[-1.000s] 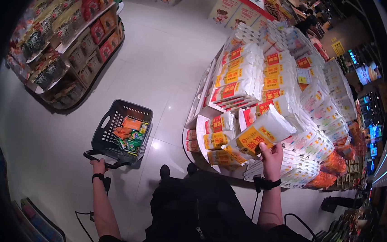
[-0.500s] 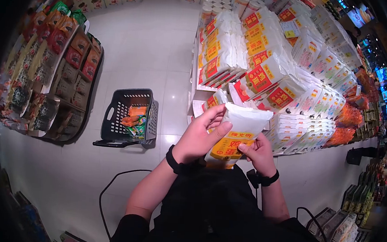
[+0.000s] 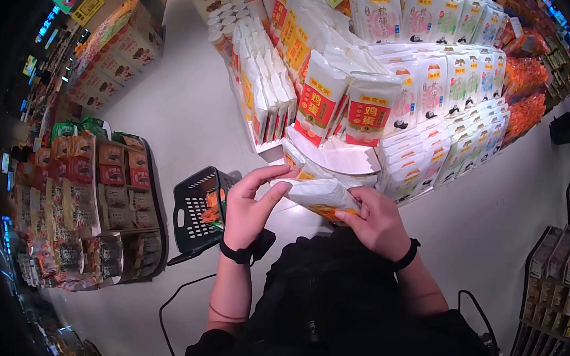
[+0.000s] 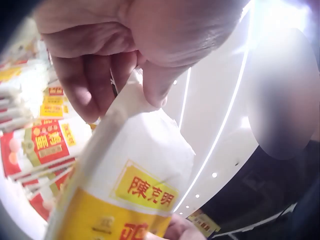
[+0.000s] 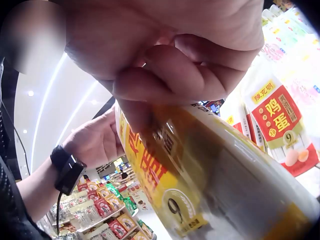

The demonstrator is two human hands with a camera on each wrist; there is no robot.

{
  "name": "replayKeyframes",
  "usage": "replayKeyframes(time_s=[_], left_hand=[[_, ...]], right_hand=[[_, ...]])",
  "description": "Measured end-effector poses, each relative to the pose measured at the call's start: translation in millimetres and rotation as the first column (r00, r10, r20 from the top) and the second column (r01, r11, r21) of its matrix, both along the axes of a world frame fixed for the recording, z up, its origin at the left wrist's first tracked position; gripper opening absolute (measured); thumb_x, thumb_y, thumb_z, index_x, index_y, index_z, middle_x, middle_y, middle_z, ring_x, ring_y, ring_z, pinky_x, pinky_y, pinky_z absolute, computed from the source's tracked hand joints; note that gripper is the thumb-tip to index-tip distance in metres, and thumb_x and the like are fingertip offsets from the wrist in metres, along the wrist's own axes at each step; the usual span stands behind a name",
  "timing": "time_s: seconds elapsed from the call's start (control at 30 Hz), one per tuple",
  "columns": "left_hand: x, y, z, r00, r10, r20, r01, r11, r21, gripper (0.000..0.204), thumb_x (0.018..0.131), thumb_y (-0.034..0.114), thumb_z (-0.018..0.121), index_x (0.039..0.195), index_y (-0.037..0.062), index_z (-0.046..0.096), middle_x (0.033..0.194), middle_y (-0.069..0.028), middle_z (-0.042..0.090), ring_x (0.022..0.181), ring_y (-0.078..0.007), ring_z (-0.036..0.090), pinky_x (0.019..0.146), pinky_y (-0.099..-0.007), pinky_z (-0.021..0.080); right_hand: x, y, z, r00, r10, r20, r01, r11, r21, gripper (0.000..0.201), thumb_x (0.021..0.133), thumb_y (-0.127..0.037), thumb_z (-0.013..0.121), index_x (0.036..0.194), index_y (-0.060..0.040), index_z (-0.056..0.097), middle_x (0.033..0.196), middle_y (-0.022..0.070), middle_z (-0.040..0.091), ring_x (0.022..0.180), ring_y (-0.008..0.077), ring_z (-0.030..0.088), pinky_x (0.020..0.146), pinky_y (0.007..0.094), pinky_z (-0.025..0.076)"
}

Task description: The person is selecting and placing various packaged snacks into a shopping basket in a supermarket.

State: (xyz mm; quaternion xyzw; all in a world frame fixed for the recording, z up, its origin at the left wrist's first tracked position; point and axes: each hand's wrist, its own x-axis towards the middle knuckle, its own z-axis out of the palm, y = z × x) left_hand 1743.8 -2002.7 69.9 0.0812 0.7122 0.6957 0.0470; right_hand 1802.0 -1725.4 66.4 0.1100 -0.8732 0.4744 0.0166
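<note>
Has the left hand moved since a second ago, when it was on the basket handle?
Yes. The left hand has left the basket on the floor and now holds the white packet.

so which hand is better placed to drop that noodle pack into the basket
Left, probably. The basket sits on the floor on the person's left, just beyond the left hand. Both hands grip the noodle pack, but the right hand would have to cross the body.
</note>
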Motion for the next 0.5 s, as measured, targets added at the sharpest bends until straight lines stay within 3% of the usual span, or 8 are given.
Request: replayKeyframes(time_s=[0.03, 0.13, 0.27, 0.3, 0.43, 0.5], left_hand=[[-6.8, 3.4, 20.4, 0.993, -0.066, -0.098, 0.044, 0.975, -0.217, 0.044, 0.094, 0.02, 0.087, 0.132, 0.002, 0.076, 0.127, -0.0132, 0.08, 0.123, -0.0238, 0.072, 0.11, -0.0397, 0.052], [-29.4, 35.0, 60.8, 0.853, -0.427, -0.3, 0.167, 0.768, -0.618, 0.051, 0.087, 0.021, 0.091, 0.133, 0.0043, 0.076, 0.129, -0.0133, 0.079, 0.122, -0.0281, 0.073, 0.112, -0.0415, 0.051], [-48.0, 74.1, 50.1, 0.904, -0.407, -0.133, 0.297, 0.819, -0.49, 0.033, 0.086, 0.012, 0.09, 0.117, 0.0047, 0.081, 0.116, -0.0129, 0.082, 0.112, -0.0292, 0.076, 0.102, -0.0402, 0.056], [-49.6, 84.9, 46.5, 0.923, -0.356, -0.145, 0.271, 0.869, -0.413, 0.02, 0.087, 0.005, 0.088, 0.105, 0.003, 0.081, 0.108, -0.012, 0.083, 0.104, -0.028, 0.077, 0.097, -0.0397, 0.058], [-51.0, 113.6, 45.1, 0.952, -0.257, -0.165, 0.161, 0.881, -0.444, 0.014, 0.088, 0.0, 0.086, 0.1, 0.0011, 0.079, 0.102, -0.0109, 0.084, 0.102, -0.0265, 0.078, 0.097, -0.0386, 0.058], [-53.3, 133.4, 50.2, 0.934, -0.188, -0.303, 0.017, 0.873, -0.487, 0.013, 0.089, -0.002, 0.084, 0.101, 0.0009, 0.078, 0.103, -0.0114, 0.084, 0.104, -0.0266, 0.078, 0.098, -0.0382, 0.057]], right_hand=[[-4.8, 6.0, 4.2, 0.991, -0.006, 0.134, 0.005, 1.0, 0.009, 0.036, 0.092, -0.015, 0.084, 0.122, -0.0008, 0.068, 0.106, 0.0177, 0.07, 0.089, 0.0368, 0.068, 0.077, 0.0435, 0.055], [-21.7, 25.0, -9.1, 0.998, 0.04, 0.052, -0.039, 0.999, -0.025, 0.033, 0.094, -0.015, 0.082, 0.121, -0.0024, 0.068, 0.107, 0.0171, 0.071, 0.097, 0.0384, 0.072, 0.081, 0.0458, 0.057], [-41.6, 49.6, -13.6, 0.991, 0.076, 0.107, -0.068, 0.995, -0.076, 0.029, 0.094, -0.014, 0.08, 0.118, -0.0049, 0.066, 0.108, 0.0167, 0.071, 0.1, 0.0415, 0.071, 0.083, 0.0479, 0.057], [-45.5, 55.1, -15.8, 0.991, 0.086, 0.101, -0.075, 0.992, -0.106, 0.029, 0.094, -0.014, 0.08, 0.118, -0.005, 0.066, 0.109, 0.0167, 0.071, 0.099, 0.0417, 0.071, 0.083, 0.0479, 0.057], [-64.8, 78.7, -23.0, 0.983, 0.129, 0.129, -0.103, 0.976, -0.19, 0.029, 0.095, -0.013, 0.079, 0.118, -0.0051, 0.065, 0.109, 0.0167, 0.07, 0.098, 0.0422, 0.071, 0.082, 0.0482, 0.057], [-75.2, 87.3, -25.9, 0.979, 0.162, 0.123, -0.13, 0.964, -0.232, 0.028, 0.096, -0.01, 0.077, 0.12, -0.0044, 0.064, 0.109, 0.0169, 0.07, 0.097, 0.0422, 0.071, 0.081, 0.0476, 0.057]])
